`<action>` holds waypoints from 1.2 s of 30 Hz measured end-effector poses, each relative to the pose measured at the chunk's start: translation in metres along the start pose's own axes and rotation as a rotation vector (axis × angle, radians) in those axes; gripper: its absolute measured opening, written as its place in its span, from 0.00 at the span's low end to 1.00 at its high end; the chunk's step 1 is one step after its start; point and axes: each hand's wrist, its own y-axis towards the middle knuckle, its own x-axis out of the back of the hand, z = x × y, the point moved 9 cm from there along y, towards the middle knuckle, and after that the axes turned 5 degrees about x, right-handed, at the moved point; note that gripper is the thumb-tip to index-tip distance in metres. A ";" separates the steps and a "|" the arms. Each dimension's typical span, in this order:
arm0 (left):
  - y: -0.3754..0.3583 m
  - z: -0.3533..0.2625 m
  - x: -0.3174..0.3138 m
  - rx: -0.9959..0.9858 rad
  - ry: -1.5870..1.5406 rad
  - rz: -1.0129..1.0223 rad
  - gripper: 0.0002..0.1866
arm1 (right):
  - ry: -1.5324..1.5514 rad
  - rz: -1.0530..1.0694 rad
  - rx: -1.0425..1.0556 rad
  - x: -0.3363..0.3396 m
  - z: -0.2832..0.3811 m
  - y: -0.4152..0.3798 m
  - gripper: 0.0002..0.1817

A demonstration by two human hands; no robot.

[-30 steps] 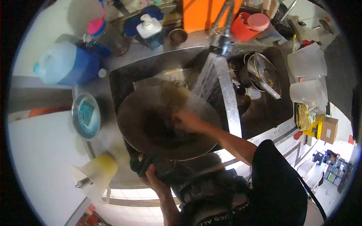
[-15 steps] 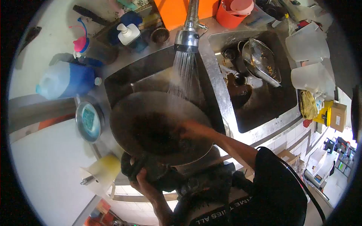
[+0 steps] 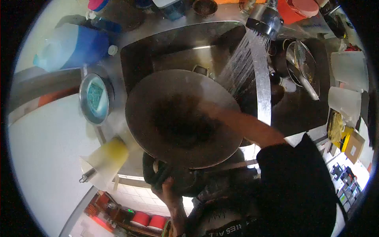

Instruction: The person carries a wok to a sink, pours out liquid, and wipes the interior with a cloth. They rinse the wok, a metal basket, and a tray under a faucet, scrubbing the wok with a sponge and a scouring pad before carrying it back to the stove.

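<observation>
A large dark wok (image 3: 154,94) is tilted over the front of the left sink basin. My left hand (image 3: 167,189) is closed around a dark cloth (image 3: 152,170) at the wok's near edge. Inside the wok, my right hand (image 3: 207,110) is blurred and dark; its fingers and anything under them cannot be made out. Water falls from a spray tap (image 3: 265,20) into the basin just beyond the wok's right rim.
The right basin (image 3: 294,122) holds a wire strainer (image 3: 302,59). On the left stand a blue liquid jug (image 3: 75,47), a metal bowl with a green pad (image 3: 94,98) and a pitcher with yellow contents (image 3: 104,158). Clear containers (image 3: 349,71) line the right.
The view has shifted, so the tap and basins appear farther right. The wok now shows more of its inside, and my right hand is a blur within it. My left hand still grips the cloth.
</observation>
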 end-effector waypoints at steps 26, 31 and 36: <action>0.003 0.040 0.000 0.110 0.118 0.051 0.34 | -0.325 -0.643 0.321 0.053 0.193 0.082 0.18; 0.000 0.079 0.035 0.281 0.180 -0.010 0.37 | 0.068 -0.726 0.180 0.094 0.166 0.122 0.18; 0.009 0.051 0.007 0.251 0.183 -0.002 0.36 | -0.033 -0.834 0.407 0.083 0.283 0.119 0.13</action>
